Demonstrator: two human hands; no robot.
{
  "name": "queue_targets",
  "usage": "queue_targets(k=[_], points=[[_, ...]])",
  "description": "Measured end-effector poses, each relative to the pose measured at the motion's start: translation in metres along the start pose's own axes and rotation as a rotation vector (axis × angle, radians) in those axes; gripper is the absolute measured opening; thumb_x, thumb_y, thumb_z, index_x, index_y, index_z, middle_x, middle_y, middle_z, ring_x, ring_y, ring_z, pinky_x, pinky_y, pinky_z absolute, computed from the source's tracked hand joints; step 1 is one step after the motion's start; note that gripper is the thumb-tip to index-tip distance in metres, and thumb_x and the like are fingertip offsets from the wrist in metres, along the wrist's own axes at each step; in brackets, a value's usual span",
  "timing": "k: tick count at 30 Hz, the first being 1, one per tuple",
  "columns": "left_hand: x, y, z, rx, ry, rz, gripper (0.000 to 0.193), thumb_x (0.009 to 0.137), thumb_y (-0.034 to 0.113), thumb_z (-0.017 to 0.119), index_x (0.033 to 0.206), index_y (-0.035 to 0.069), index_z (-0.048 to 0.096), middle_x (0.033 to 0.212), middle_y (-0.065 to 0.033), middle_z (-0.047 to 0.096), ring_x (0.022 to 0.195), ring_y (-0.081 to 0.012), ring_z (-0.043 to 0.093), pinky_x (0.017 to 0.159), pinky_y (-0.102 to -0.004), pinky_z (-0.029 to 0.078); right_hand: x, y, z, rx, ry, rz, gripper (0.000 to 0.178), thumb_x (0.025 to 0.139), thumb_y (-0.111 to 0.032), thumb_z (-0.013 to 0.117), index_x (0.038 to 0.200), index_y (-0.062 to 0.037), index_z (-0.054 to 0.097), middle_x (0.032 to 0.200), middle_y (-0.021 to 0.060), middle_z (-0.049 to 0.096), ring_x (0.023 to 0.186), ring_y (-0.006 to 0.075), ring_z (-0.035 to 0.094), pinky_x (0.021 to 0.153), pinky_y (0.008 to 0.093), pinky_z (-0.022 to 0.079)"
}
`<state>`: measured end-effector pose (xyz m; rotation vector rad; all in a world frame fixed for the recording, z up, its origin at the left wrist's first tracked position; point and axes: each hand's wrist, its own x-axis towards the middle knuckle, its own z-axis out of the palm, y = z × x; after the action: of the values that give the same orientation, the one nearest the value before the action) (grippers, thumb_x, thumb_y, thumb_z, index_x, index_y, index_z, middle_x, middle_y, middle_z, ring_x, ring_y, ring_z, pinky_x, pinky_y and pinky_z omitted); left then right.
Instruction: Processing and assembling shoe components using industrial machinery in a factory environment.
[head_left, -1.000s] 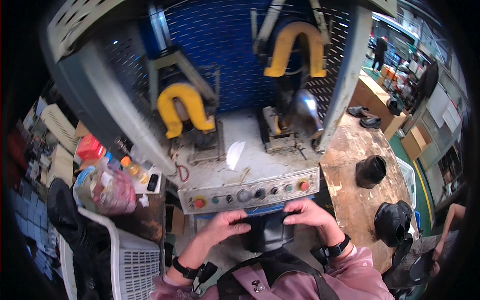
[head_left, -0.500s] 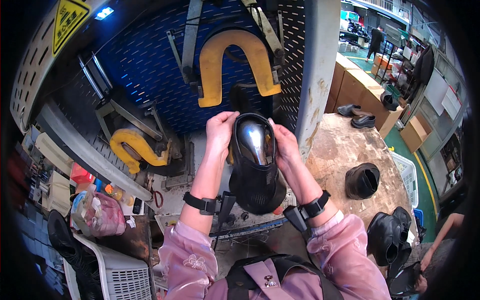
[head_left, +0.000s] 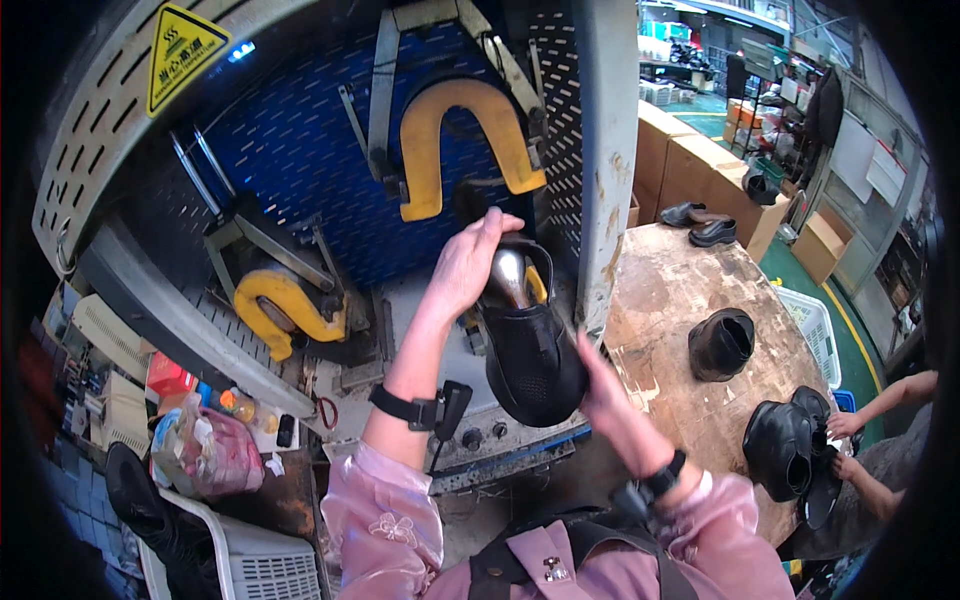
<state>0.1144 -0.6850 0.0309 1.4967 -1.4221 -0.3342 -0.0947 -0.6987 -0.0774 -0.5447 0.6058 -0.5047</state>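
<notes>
A black shoe [head_left: 535, 365] sits in front of me over a shiny metal last [head_left: 511, 278], its toe pointing toward me. The last shows through the shoe's opening. My left hand [head_left: 468, 268] grips the back rim of the shoe, fingers close together over the collar. Along the right side of the toe lies my right hand [head_left: 604, 392], fingers stretched out and somewhat blurred; whether it presses on the shoe I cannot tell. Beyond the shoe hangs a yellow U-shaped pad [head_left: 425, 150] on metal arms.
A second yellow pad [head_left: 262, 318] is to the left inside the machine. The worn wooden table [head_left: 650, 300] at right bears a black shoe [head_left: 722, 345] and several more. A co-worker's hands [head_left: 850, 450] handle a dark shoe. A grey plastic basket [head_left: 265, 560] stands lower left.
My right hand has left the shoe's collar and come down beside the toe. My left hand has shifted over the back rim. The co-worker's hands have come further into view.
</notes>
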Motion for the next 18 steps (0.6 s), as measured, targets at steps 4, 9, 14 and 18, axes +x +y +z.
queue_targets(k=[4, 9, 14, 18], points=[[-0.012, 0.003, 0.012, 0.117, 0.031, 0.199, 0.066, 0.096, 0.052, 0.023, 0.109, -0.001, 0.061, 0.117, -0.0169, 0.058, 0.120, -0.0302, 0.047, 0.101, -0.0340, 0.035, -0.008, 0.059, -0.044, 0.143, -0.093, -0.128, 0.047, 0.093, -0.046, 0.044, 0.122, -0.0101, 0.052, 0.119, 0.0056, 0.059, 0.103, 0.0179, 0.059, 0.088, 0.0352, 0.048], [-0.024, -0.005, 0.011, 0.148, 0.075, 0.303, 0.065, 0.096, 0.051, 0.025, 0.111, -0.002, 0.059, 0.121, -0.0178, 0.055, 0.126, -0.0313, 0.040, 0.105, -0.0373, 0.030, 0.023, 0.070, -0.025, 0.198, 0.235, -0.277, 0.044, 0.093, -0.040, 0.048, 0.120, -0.0059, 0.053, 0.114, 0.0079, 0.060, 0.101, 0.0211, 0.059, 0.087, 0.0395, 0.047], [-0.035, -0.013, 0.013, 0.162, 0.091, 0.393, 0.066, 0.095, 0.052, 0.026, 0.114, -0.003, 0.057, 0.127, -0.0165, 0.051, 0.129, -0.0318, 0.037, 0.106, -0.0396, 0.028, 0.094, 0.090, -0.047, 0.013, 0.460, -0.449, 0.043, 0.094, -0.040, 0.048, 0.092, 0.0006, 0.063, 0.088, 0.0067, 0.063, 0.074, 0.0141, 0.056, 0.071, 0.0302, 0.045], [-0.039, -0.011, 0.011, 0.226, 0.118, 0.438, 0.061, 0.095, 0.050, 0.030, 0.114, -0.002, 0.056, 0.126, -0.0172, 0.050, 0.128, -0.0332, 0.037, 0.106, -0.0411, 0.028, 0.143, 0.087, -0.043, -0.355, 0.581, -0.575, 0.050, 0.094, -0.039, 0.048, 0.078, 0.0062, 0.062, 0.074, 0.0063, 0.060, 0.069, 0.0124, 0.051, 0.067, 0.0310, 0.043]])
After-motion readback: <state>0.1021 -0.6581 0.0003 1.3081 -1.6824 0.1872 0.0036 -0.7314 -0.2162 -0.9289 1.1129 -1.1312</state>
